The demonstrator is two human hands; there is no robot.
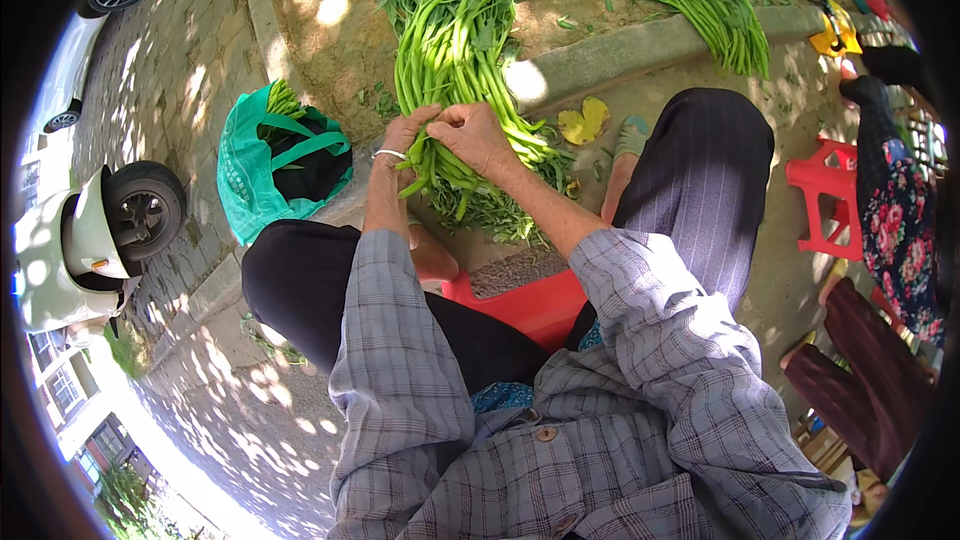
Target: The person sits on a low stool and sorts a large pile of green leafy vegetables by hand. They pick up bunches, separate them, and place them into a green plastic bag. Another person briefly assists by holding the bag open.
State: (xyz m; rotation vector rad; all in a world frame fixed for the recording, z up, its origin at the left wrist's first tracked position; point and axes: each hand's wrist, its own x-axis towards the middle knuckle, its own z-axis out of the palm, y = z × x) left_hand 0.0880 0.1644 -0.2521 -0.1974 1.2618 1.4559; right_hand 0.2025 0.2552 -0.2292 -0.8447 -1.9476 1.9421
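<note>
Between my knees a long heap of leafy green stems (457,52) lies over the kerb, its cut ends towards me. At those ends my left hand (409,136), with a white bangle at the wrist, has its fingers closed on some green stems. My right hand (472,136) meets it, thumb and fingertips pinched together near the same stems; what they pinch is too small to tell. Chopped green bits (495,214) lie on the ground below the hands. A green cloth bag (244,165) with stems inside stands open to the left.
A second bundle of stems (720,22) lies across the kerb (622,49) at upper right. A yellow leaf (583,121) is beside my right foot. Under me is a red plastic stool (532,311). Another red stool (825,195) and seated people are at right; a scooter (82,240) stands left.
</note>
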